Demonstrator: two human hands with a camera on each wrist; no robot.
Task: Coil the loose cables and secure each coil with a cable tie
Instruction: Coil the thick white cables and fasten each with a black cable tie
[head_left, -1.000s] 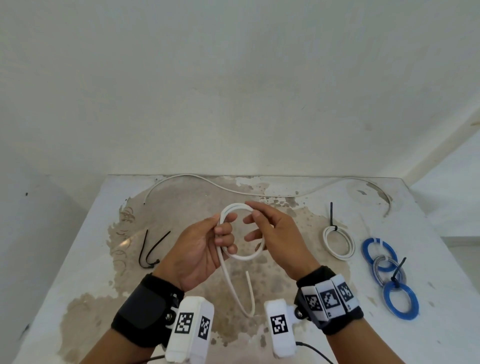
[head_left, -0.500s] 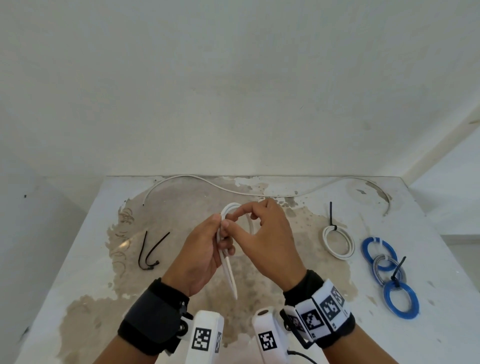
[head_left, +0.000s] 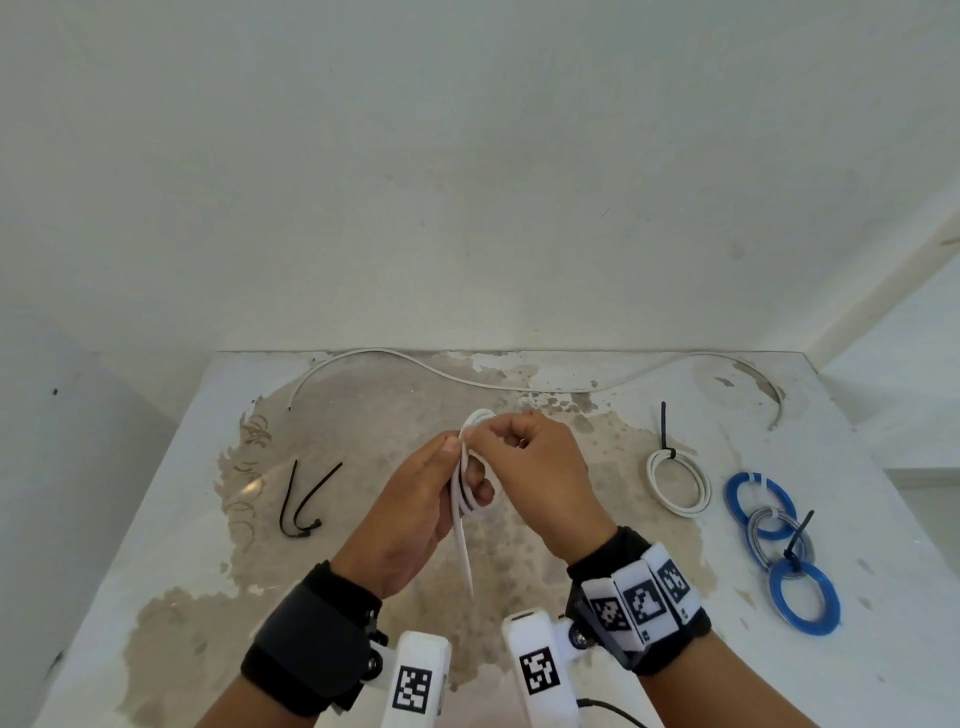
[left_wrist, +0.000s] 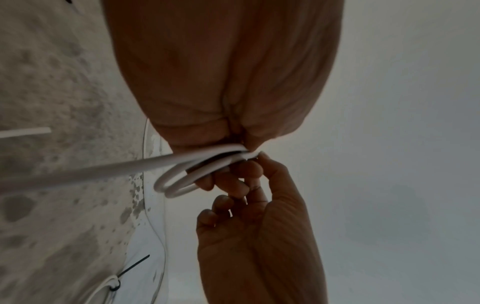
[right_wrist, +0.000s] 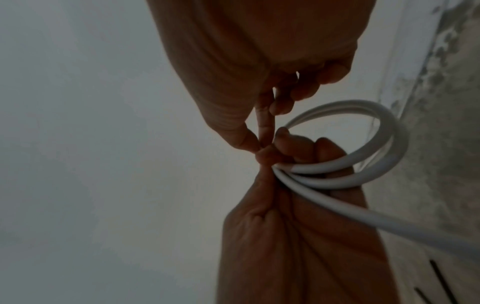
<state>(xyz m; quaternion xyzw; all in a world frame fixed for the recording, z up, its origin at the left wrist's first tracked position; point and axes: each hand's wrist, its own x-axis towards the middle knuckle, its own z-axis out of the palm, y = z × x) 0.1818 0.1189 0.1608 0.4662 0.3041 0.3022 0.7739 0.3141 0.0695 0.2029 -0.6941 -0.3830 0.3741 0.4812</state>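
Spreading under everything is the stained table (head_left: 597, 613), the biggest thing in view. Along its far edge a long loose white cable (head_left: 415, 366) snakes from left to right, not yet coiled. At the right side lie the finished pieces: a white coil (head_left: 678, 483) cinched with a black tie, and nearer, a chain of blue and grey coils (head_left: 779, 545) with another tie. To the left, two spare black cable ties (head_left: 301, 499) lie well apart from the hands.

Above the middle of the table, the left hand (head_left: 410, 514) has its fingers curled round a small bundle of white cable (head_left: 467, 499), two or three loops pinched together with a straight tail hanging toward the near edge. The right hand (head_left: 540, 478) meets it at the top of the loops, thumb and forefinger pinched at the crossing point; in the right wrist view the fingertips (right_wrist: 259, 144) press against the left thumb, and whether they hold cable there cannot be told.

To finish the coil well, I would judge the tail should be wound round to match the loops, keeping the left pinch firm so they do not spring apart, then one hand freed to fetch a tie from the left.
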